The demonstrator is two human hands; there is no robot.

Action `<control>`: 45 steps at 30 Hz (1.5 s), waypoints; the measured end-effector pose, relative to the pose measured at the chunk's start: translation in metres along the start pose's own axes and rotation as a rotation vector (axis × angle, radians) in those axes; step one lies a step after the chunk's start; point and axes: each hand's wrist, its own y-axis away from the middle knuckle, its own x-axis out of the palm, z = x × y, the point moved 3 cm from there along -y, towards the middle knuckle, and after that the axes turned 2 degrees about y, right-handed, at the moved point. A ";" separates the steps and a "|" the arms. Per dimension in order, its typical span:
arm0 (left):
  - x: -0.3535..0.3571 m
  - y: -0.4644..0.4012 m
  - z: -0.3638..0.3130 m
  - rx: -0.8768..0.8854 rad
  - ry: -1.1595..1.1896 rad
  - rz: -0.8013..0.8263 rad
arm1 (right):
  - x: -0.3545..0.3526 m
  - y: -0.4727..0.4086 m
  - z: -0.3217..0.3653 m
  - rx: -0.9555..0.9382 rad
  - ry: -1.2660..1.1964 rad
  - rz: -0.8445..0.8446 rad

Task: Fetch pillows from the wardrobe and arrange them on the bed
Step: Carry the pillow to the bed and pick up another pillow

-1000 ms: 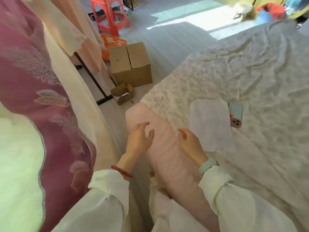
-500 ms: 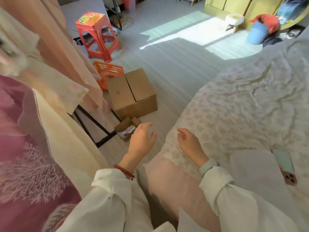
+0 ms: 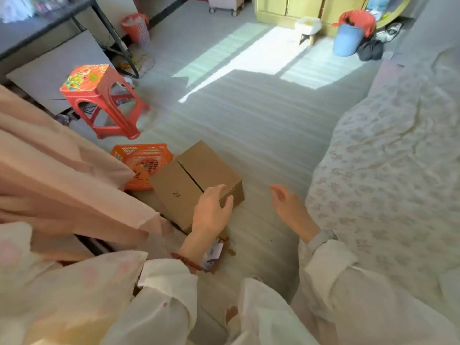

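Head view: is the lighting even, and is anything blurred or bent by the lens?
Head view: uneven light, a bright sun patch on the floor washes out there; the fabric at lower left and the hands, left and right, look soft; the wide lens bows the bed edge.

Loose cream-white sleeves [image 3: 164,290], red bead bracelet [image 3: 185,262] at left wrist, perhaps a pale grey watch [image 3: 321,239] at right.
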 end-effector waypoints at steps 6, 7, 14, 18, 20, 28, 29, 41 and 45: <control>0.011 -0.117 -0.045 0.139 0.041 0.091 | -0.038 -0.098 0.015 0.072 0.010 -0.081; 0.014 -0.141 -0.056 0.158 0.051 0.097 | -0.049 -0.118 0.016 0.089 0.012 -0.090; 0.074 -0.344 -0.191 0.328 0.083 0.216 | -0.181 -0.283 0.002 0.155 0.102 -0.230; 0.094 -0.431 -0.273 0.418 0.060 0.245 | -0.261 -0.354 0.001 0.204 0.107 -0.328; 0.100 -0.472 -0.307 0.486 0.042 0.261 | -0.294 -0.391 0.002 0.218 0.090 -0.378; 0.142 -0.662 -0.417 0.601 0.040 0.318 | -0.388 -0.567 -0.006 0.284 -0.029 -0.514; 0.148 -0.690 -0.433 0.612 0.044 0.335 | -0.403 -0.593 -0.007 0.296 -0.035 -0.530; 0.244 -0.944 -0.687 0.858 -0.007 0.476 | -0.621 -0.800 -0.028 0.487 -0.089 -0.812; 0.309 -0.993 -0.765 0.944 -0.024 0.578 | -0.692 -0.859 -0.075 0.545 -0.101 -0.899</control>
